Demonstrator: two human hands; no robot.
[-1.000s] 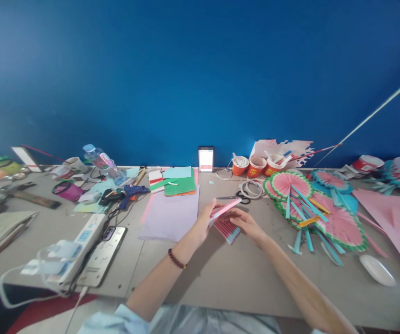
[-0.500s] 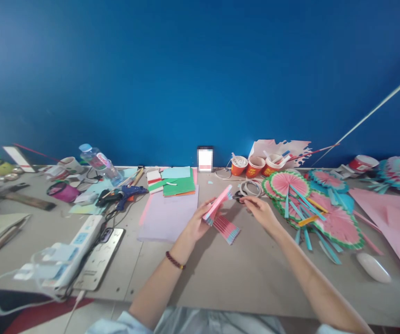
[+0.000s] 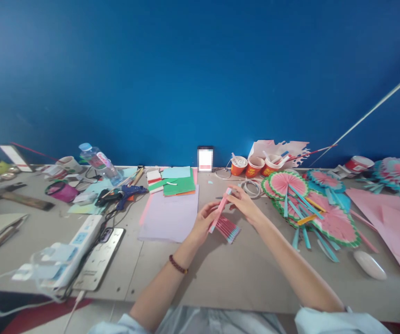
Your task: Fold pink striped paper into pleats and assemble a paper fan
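Note:
A narrow stack of accordion-folded pink paper (image 3: 219, 211) with pale blue-white ends stands tilted between my hands. My left hand (image 3: 205, 219) is closed round its lower part. At the upper end, the fingers of my right hand (image 3: 243, 202) pinch the same folded paper. Just below, a second pleated paper strip (image 3: 229, 229), pink with light blue ends, rests on the table, partly covered by the held one. A thin grey tip (image 3: 219, 198) shows left of the held paper, probably from the scissors; the rest is hidden behind my right hand.
Finished pink paper fans (image 3: 286, 185) lie to the right, near a white mouse (image 3: 370, 265). Red paper cups (image 3: 238, 165) stand by the wall. Left are lilac sheets (image 3: 168, 220), a glue gun (image 3: 127, 195), a phone (image 3: 98, 260) and a power strip (image 3: 76, 250).
My right hand has moved left from beside the dark scissors handles to the top of the folded paper. The held paper has turned more upright and looks pressed into a narrower stack.

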